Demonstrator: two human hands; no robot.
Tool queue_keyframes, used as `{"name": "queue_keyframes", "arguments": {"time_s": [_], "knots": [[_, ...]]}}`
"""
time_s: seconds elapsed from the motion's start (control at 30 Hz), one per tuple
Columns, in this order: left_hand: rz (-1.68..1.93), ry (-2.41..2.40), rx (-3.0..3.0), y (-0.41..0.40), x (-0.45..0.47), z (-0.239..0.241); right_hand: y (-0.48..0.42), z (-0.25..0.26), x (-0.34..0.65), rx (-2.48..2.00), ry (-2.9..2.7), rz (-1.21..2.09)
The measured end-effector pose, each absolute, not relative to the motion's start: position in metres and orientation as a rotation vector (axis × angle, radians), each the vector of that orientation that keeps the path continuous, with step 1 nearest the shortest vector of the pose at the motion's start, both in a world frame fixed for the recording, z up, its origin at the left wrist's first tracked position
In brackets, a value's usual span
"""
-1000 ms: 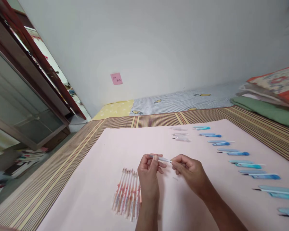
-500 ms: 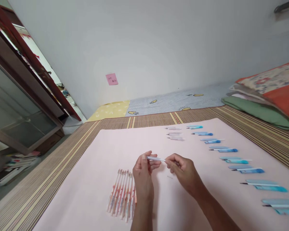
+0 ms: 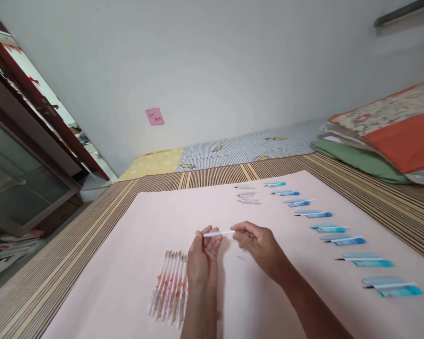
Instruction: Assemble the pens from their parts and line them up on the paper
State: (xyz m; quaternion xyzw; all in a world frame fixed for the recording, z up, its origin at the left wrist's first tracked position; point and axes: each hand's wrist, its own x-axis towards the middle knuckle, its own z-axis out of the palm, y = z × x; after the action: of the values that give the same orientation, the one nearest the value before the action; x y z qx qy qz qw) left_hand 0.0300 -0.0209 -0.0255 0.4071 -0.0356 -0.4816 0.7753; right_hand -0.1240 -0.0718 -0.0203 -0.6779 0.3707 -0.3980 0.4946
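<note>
My left hand point(image 3: 202, 259) and my right hand point(image 3: 257, 246) each pinch one end of a thin white pen refill point(image 3: 219, 233), held level just above the pink sheet point(image 3: 134, 263). The left fingers are closed on its left end, the right fingertips on its right end. A row of several pink patterned pens point(image 3: 169, 288) lies on the sheet just left of my left wrist. A tiny small part point(image 3: 240, 257) lies on the sheet below my right hand.
Several blue pen barrels with refills point(image 3: 321, 228) lie in a diagonal row to the right. Clear pen parts point(image 3: 246, 194) sit at the far side. A striped mat point(image 3: 56, 278) surrounds the sheet. Folded bedding point(image 3: 385, 136) is at right, a glass cabinet point(image 3: 21, 174) at left.
The view has shifted so everything sits further left and lower in the picture. My hands keep hold of the refill; the right hand has drawn slightly away along it.
</note>
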Motion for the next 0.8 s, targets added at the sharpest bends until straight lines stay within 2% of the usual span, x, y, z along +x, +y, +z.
{"name": "queue_keyframes", "arguments": {"time_s": [0.1,0.27,0.4,0.6,0.8], "knots": [[-1.035,0.095,0.834,-0.023,0.036,-0.023,-0.088,-0.022,-0.149,-1.71,1.117,-1.056],[-1.023,0.109,0.815,-0.024,0.042,-0.023,-0.108,-0.045,-0.175,-2.092,1.426,-0.797],[-1.033,0.089,0.837,-0.023,0.038,-0.025,-0.11,-0.065,-0.16,-2.212,1.428,-0.773],[-1.036,0.096,0.863,-0.023,0.033,-0.024,-0.106,-0.068,-0.151,-2.169,1.385,-0.827],[-1.029,0.106,0.866,-0.023,0.03,-0.023,-0.092,-0.033,-0.154,-1.777,1.075,-0.952]]}}
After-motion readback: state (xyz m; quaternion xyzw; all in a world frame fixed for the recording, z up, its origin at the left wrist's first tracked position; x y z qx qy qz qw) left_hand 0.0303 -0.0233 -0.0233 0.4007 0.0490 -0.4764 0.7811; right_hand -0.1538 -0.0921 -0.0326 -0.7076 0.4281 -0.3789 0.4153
